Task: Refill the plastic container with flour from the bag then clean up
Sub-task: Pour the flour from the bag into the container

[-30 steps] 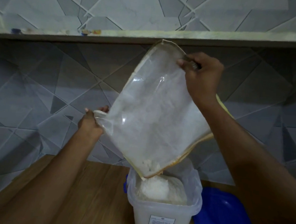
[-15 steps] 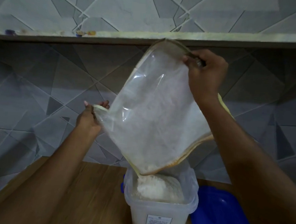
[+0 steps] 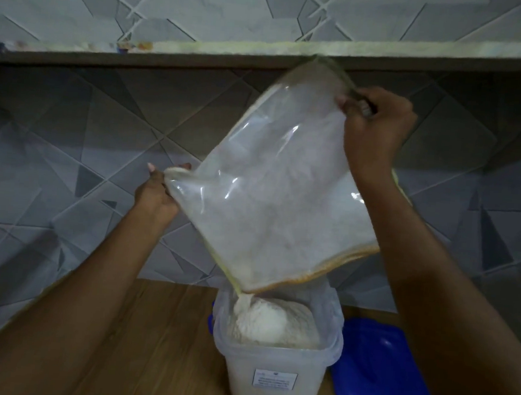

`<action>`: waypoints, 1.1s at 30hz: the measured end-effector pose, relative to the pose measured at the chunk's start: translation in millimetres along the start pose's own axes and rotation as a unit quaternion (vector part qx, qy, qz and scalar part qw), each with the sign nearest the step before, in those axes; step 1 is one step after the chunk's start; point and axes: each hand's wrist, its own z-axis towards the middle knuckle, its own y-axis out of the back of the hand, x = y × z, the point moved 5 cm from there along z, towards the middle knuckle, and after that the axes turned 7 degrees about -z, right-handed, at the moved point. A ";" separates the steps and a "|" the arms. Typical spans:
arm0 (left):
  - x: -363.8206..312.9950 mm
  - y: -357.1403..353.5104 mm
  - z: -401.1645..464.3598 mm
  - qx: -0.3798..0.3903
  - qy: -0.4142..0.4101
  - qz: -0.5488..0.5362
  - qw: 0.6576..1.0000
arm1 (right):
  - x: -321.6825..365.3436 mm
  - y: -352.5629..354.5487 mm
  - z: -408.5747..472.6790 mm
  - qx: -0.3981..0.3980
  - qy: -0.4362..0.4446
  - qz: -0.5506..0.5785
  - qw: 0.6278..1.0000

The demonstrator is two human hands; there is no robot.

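Note:
A clear plastic flour bag [image 3: 277, 198] with yellowish edges hangs upended and tilted over a translucent plastic container [image 3: 274, 380]. My left hand [image 3: 157, 193] grips the bag's left corner. My right hand [image 3: 375, 128] pinches its raised top corner. A thin stream of flour falls from the bag's lowest corner onto the white flour mound [image 3: 269, 321] heaped inside the container, nearly up to its rim. The bag looks almost emptied, with a dusty film on its walls.
The container stands on a wooden counter [image 3: 150, 337], with its blue lid [image 3: 377, 366] lying just to its right. A grey geometric tiled wall [image 3: 71, 153] rises close behind. A shelf edge [image 3: 201, 51] juts out overhead, near the bag's top.
The bag's lower corner has shifted slightly left and a small stream of flour now falls from it. Both hands keep their grip, and the mound has grown a little.

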 end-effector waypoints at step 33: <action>17.9 16.9 28.0 -0.027 0.003 -0.049 0.998 | -9.0 -7.3 -14.9 -0.038 -0.003 0.046 0.998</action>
